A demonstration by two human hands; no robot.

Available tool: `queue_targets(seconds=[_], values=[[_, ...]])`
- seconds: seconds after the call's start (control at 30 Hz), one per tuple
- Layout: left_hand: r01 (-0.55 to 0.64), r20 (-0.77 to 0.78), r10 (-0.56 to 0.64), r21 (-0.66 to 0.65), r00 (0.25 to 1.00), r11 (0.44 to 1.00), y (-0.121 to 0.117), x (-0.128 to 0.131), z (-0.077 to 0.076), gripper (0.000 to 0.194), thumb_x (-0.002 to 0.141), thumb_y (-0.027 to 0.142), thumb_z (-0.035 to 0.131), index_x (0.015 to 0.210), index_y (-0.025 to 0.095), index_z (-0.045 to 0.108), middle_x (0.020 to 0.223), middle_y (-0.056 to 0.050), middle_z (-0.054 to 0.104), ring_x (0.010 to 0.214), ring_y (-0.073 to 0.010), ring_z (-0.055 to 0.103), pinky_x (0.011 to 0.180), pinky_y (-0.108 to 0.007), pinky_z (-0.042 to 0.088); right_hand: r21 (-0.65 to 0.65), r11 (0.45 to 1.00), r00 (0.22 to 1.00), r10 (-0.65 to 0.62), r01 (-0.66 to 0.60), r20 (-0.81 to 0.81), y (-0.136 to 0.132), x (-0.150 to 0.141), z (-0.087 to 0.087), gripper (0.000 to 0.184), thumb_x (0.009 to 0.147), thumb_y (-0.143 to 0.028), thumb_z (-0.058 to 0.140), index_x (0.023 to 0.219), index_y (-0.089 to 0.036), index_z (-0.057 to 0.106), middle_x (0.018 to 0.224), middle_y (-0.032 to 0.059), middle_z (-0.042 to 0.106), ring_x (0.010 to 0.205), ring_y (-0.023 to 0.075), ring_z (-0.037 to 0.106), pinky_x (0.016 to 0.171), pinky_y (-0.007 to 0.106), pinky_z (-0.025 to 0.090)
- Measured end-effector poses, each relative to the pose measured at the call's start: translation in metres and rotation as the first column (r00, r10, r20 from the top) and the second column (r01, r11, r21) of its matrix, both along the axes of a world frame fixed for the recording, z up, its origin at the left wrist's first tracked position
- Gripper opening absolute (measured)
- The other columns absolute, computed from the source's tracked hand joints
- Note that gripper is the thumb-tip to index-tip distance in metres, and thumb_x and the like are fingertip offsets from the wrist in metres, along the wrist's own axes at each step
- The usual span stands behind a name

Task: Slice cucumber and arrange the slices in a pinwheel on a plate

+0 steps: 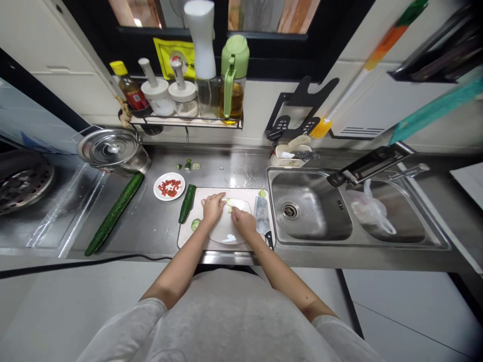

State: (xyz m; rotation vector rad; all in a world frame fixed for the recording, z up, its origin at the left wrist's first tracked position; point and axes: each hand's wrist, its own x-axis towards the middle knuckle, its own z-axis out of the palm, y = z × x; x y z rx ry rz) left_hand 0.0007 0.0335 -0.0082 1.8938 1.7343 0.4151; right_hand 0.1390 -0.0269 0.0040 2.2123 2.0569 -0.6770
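Observation:
A white plate point(228, 232) lies on the cutting board point(204, 193). Over its upper left edge, my left hand point(213, 208) has its fingers stretched out, their tips close to a pale green cucumber slice point(228, 202). My right hand point(243, 221) is closed in a pinch at the plate's upper part, with a cucumber slice point(230, 209) at its fingertips. A cleaver point(261, 213) with a black handle lies right of the plate. Left of my left hand are a cut cucumber length point(187, 204) and several slices point(195, 224). Another slice point(262, 193) sits above the cleaver.
A small plate point(156, 190) of chopped red pieces and a long whole cucumber point(115, 213) are on the left. Cucumber scraps point(187, 165) lie behind the board. A steel pot point(139, 160) stands back left; a double sink point(313, 201) with a plastic bag point(372, 210) is right.

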Motion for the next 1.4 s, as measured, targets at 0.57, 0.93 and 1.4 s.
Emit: queue_targets(seconds=[0.57, 0.93, 1.4], values=[[-0.302, -0.087, 0.298, -0.028, 0.95, 0.953, -0.091, -0.121, 0.002, 0.025, 0.085, 0.036, 0.051, 0.095, 0.02, 0.068, 0.087, -0.005, 0.069, 0.081, -0.0186, 0.06, 0.072, -0.027, 0.041, 0.264, 0.926, 0.932, -0.18, 0.269, -0.315, -0.052, 0.058, 0.004, 0.042, 0.089, -0.039, 0.039, 0.107, -0.019, 0.07, 0.076, 0.0059, 0.071, 0.066, 0.0194, 0.062, 0.063, 0.026, 0.04], [-0.319, -0.246, 0.284, -0.117, 0.927, 0.94, -0.093, -0.102, -0.005, 0.023, 0.082, 0.043, 0.058, 0.09, 0.022, 0.062, 0.083, -0.004, 0.066, 0.076, -0.0192, 0.06, 0.063, -0.027, 0.032, 0.254, 0.959, 0.957, -0.052, 0.127, -0.285, -0.056, 0.039, 0.006, 0.044, 0.09, -0.042, 0.037, 0.106, -0.019, 0.071, 0.068, 0.0053, 0.068, 0.065, 0.0192, 0.061, 0.06, 0.026, 0.038], [-0.314, -0.242, 0.296, -0.043, 0.924, 0.948, -0.096, -0.098, -0.004, 0.02, 0.084, 0.041, 0.058, 0.093, 0.024, 0.064, 0.091, -0.003, 0.065, 0.078, -0.0172, 0.058, 0.063, -0.025, 0.032, 0.216, 0.972, 0.957, -0.027, 0.093, -0.288, -0.056, 0.038, 0.006, 0.041, 0.091, -0.039, 0.036, 0.107, -0.02, 0.069, 0.076, 0.0054, 0.072, 0.07, 0.0194, 0.064, 0.064, 0.026, 0.041]])
